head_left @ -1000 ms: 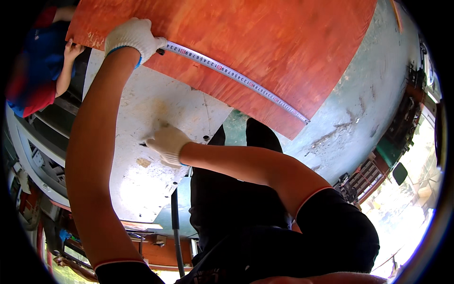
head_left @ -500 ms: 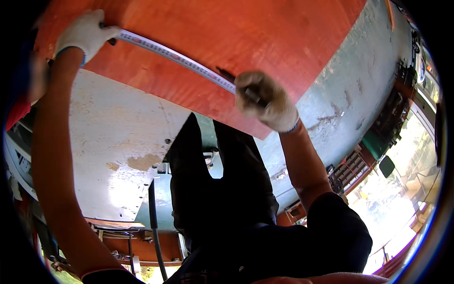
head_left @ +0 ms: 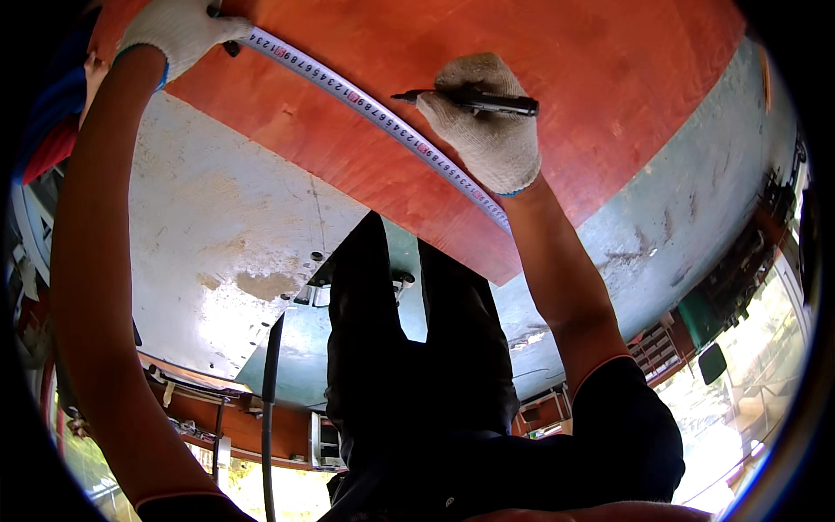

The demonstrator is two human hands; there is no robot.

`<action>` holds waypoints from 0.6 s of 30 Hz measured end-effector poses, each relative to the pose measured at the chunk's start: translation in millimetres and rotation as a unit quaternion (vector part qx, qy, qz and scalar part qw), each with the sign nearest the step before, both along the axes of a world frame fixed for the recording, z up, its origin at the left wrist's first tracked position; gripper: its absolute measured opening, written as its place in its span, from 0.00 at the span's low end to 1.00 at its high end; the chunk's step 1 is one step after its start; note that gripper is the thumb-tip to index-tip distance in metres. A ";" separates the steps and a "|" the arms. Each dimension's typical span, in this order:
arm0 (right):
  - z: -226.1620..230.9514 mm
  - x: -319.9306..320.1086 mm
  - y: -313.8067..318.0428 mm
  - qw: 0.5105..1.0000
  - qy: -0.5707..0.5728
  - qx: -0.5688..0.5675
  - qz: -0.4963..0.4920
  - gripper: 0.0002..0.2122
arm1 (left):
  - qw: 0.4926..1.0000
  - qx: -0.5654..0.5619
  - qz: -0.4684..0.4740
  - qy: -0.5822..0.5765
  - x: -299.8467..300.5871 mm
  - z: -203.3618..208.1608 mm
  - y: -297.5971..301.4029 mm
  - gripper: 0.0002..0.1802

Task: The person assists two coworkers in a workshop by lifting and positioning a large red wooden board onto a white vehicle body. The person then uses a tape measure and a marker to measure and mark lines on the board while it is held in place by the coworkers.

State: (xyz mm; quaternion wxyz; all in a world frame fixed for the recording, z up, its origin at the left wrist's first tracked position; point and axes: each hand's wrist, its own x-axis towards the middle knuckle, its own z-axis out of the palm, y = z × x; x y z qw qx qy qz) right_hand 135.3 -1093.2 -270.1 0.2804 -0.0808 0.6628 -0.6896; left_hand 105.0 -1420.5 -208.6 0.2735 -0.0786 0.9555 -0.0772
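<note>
A tape measure's white blade lies slantwise over a reddish-orange board, its lower right end passing out of sight by my right forearm. At the upper left, my left hand, in a whitish knitted glove, grips the tape measure at the other end of the blade. A small dark part shows under the thumb; the rest is hidden by the glove. My right hand, gloved too, is closed around a black marker. The marker's dark tip points left, close above the middle of the blade.
Beneath the board is a pale, stained sheet; green-grey floor extends to the right. Another person's blue and red clothing is at the left edge. A dark pole stands near my legs. Shelving is at right.
My right hand has moved from the blade's right end to just above it, bringing the marker into plain sight. More of the blade shows toward the lower right. The whole view has shifted slightly.
</note>
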 end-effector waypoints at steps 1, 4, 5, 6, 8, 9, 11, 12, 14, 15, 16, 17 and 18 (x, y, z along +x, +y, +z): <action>-4.8 0.9 -6.1 1.000 0.005 -0.028 -0.007 0.09 | 1.000 -0.001 0.007 -0.007 -5.3 4.9 3.6 0.22; -10.6 1.7 -20.8 0.996 0.058 -0.063 -0.017 0.08 | 0.999 0.005 0.030 -0.024 -16.5 17.7 11.5 0.24; -8.4 3.5 -31.1 0.996 0.053 -0.077 0.000 0.08 | 0.998 -0.015 0.057 -0.035 -5.1 40.3 9.4 0.25; -11.9 3.3 -29.9 0.997 0.056 -0.062 -0.002 0.08 | 0.997 -0.005 0.059 -0.040 -9.8 36.1 12.3 0.26; -13.6 2.5 -29.3 0.997 0.069 -0.045 0.002 0.07 | 0.997 0.003 0.058 -0.042 -14.3 32.3 12.1 0.27; -13.9 3.2 -31.0 0.996 0.079 -0.041 0.007 0.07 | 0.999 0.015 0.034 0.003 -7.1 29.6 7.4 0.26; -15.9 4.5 -34.0 0.993 0.114 -0.035 0.010 0.07 | 0.998 -0.004 0.056 -0.017 -11.4 23.6 6.1 0.26; -17.9 4.9 -35.6 0.990 0.137 -0.033 0.007 0.08 | 0.997 -0.012 0.065 -0.026 -14.0 21.4 5.7 0.26; -20.1 5.6 -37.3 0.985 0.168 -0.027 0.004 0.08 | 0.999 0.019 0.038 -0.009 -9.0 25.0 2.3 0.25; -20.6 5.8 -37.7 0.984 0.175 -0.023 0.004 0.08 | 0.999 0.020 0.037 -0.006 -8.3 24.4 1.9 0.25; -21.0 6.0 -38.0 0.983 0.182 -0.019 0.004 0.08 | 0.999 0.022 0.035 -0.003 -7.8 23.9 1.8 0.25; -21.3 6.3 -37.9 0.983 0.180 -0.019 0.006 0.07 | 0.999 0.021 0.035 -0.001 -7.1 23.9 1.6 0.25; -21.8 6.7 -37.4 0.984 0.178 -0.019 0.008 0.07 | 0.999 0.020 0.035 0.001 -6.7 23.9 1.5 0.25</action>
